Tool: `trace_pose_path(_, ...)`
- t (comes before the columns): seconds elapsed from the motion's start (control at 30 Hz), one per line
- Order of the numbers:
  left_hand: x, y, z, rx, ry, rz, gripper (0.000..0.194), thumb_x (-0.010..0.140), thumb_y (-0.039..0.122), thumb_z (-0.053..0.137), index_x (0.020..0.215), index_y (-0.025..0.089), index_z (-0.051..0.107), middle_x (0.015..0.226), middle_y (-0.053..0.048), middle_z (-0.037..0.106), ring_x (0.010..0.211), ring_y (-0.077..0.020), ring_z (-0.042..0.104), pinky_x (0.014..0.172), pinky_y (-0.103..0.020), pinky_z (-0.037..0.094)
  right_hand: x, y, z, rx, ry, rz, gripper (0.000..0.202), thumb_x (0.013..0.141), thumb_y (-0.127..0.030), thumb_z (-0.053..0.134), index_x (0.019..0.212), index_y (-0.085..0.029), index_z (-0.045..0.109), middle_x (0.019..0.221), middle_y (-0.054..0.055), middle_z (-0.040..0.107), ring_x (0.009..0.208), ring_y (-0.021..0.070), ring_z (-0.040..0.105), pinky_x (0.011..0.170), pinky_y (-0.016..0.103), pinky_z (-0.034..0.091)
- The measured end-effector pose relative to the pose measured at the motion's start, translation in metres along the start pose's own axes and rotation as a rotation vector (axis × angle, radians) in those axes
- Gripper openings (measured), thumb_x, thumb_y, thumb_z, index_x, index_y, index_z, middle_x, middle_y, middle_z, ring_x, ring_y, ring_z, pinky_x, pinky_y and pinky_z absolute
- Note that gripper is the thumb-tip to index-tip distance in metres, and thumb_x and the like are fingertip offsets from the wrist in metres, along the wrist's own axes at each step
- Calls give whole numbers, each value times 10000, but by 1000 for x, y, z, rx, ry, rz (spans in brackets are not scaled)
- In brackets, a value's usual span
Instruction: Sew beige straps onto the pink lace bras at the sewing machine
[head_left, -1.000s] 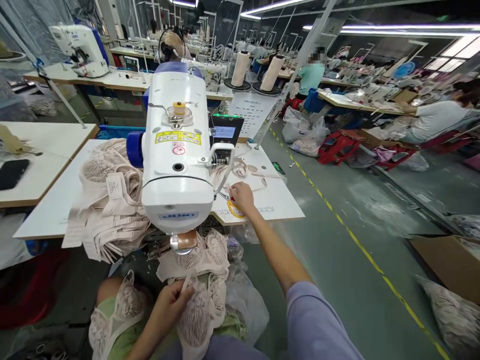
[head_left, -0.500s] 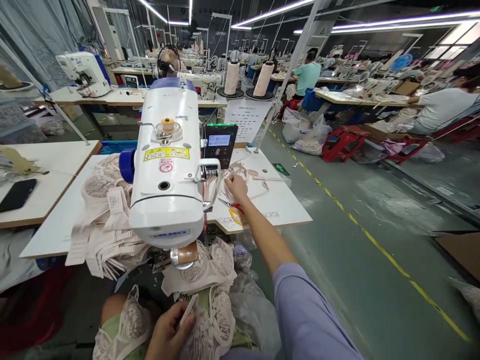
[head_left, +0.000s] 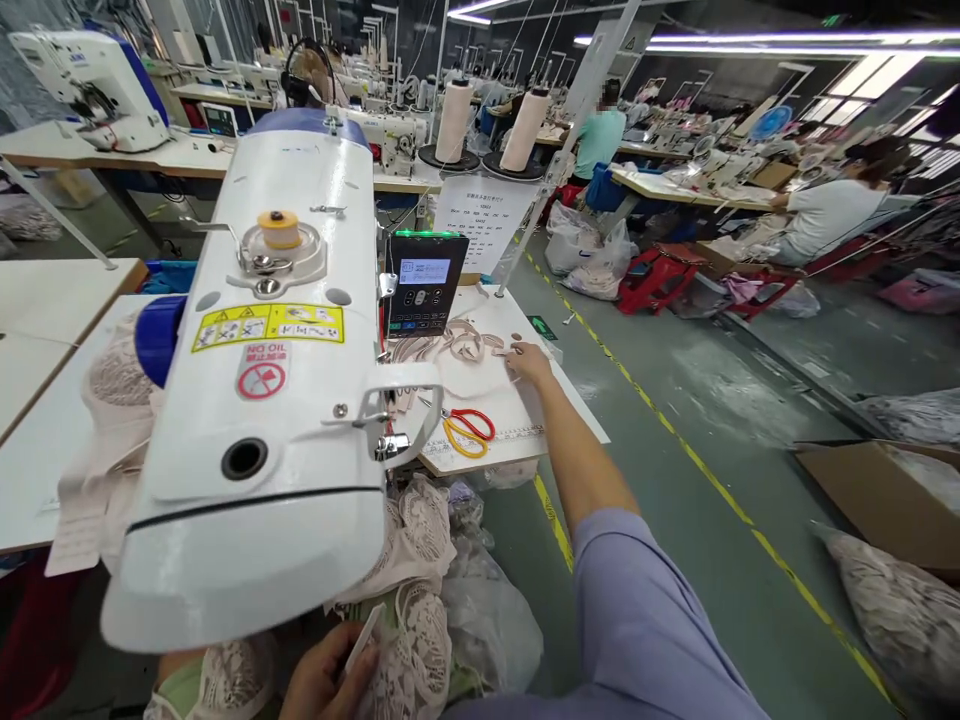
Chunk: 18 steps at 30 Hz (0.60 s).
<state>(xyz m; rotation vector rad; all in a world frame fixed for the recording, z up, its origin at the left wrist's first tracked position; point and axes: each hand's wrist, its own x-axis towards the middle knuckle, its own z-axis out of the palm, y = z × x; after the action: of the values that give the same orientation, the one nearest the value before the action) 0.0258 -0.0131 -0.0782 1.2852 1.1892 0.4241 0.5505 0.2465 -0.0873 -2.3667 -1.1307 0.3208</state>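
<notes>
My left hand (head_left: 330,675) is low in front of me, thumb and fingers pinched on the pale edge of a beige lace bra (head_left: 424,625) on my lap. My right hand (head_left: 531,362) reaches to the right side of the white sewing table (head_left: 491,385). Its fingers are closed at the end of a thin beige strap (head_left: 466,345); the fingertips are partly hidden. More straps lie in loops to its left. Scissors with red and yellow handles (head_left: 469,430) rest nearer me, beside a printed ruler strip. A white sewing machine (head_left: 262,400) fills the left middle.
A control panel (head_left: 424,285) and two thread cones (head_left: 454,122) stand behind the straps. More beige bras (head_left: 112,400) are piled left of the machine. A plastic bag (head_left: 487,620) hangs below the table edge. Co-workers sit at far tables.
My right hand has moved right across the table, from the strap loops to a strap end. The view has shifted closer to the machine. My left hand still pinches the bra.
</notes>
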Motion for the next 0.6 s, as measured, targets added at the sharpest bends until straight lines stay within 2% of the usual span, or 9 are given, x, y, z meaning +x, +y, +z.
trace_pose_path(0.1, 2, 2, 3, 8, 13, -1, 455, 845, 663, 582, 922, 242, 737, 905, -59, 739, 863, -259, 668, 801, -295, 513, 2, -10, 12, 42, -64, -46, 181, 827, -275, 707, 956, -150, 683, 1069, 66, 676, 1022, 221, 595, 946, 404, 431)
trace_pose_path(0.2, 1, -4, 4, 25, 16, -8, 460, 856, 660, 567, 920, 237, 736, 861, -51, 728, 837, -254, 658, 780, -292, 519, -6, -27, 19, 140, -80, -66, 64, 799, -214, 676, 790, -151, 684, 906, 81, 698, 959, 231, 591, 882, 354, 415)
trace_pose_path(0.27, -1, -9, 3, 49, 3, 1, 480, 857, 668, 556, 902, 224, 734, 822, -50, 719, 807, -250, 654, 743, -286, 524, -15, -38, 19, 247, -68, -80, 119, 817, -235, 630, 736, -160, 674, 832, 87, 698, 928, 236, 582, 849, 333, 407)
trace_pose_path(0.37, -5, -12, -1, 94, 15, 8, 512, 861, 681, 540, 883, 205, 727, 829, -60, 726, 803, -249, 668, 715, -275, 537, -32, -57, 9, 482, -13, -127, 186, 855, -320, 577, 845, -170, 686, 921, 77, 709, 941, 219, 571, 859, 315, 422)
trace_pose_path(0.43, -10, -11, -5, 86, 44, -5, 497, 882, 655, 539, 969, 201, 722, 916, -69, 744, 856, -252, 693, 740, -269, 555, -46, -70, -2, 672, 17, -166, 229, 868, -375, 565, 929, -187, 681, 1007, 58, 703, 954, 195, 575, 875, 300, 439)
trace_pose_path(0.5, -14, -11, -6, 48, 119, 14, 487, 893, 620, 558, 1103, 202, 694, 1049, -83, 747, 950, -256, 709, 802, -273, 571, -63, -84, -15, 867, 9, -188, 237, 875, -414, 563, 951, -211, 658, 1007, 32, 692, 917, 167, 590, 850, 280, 467)
trace_pose_path(0.6, -17, -18, -7, 23, 295, 93, 545, 885, 599, 586, 1265, 212, 631, 1265, -110, 696, 1161, -280, 669, 893, -302, 579, -93, -98, -38, 1129, -48, -164, 174, 882, -409, 567, 940, -248, 594, 873, -15, 651, 776, 125, 598, 741, 242, 506)
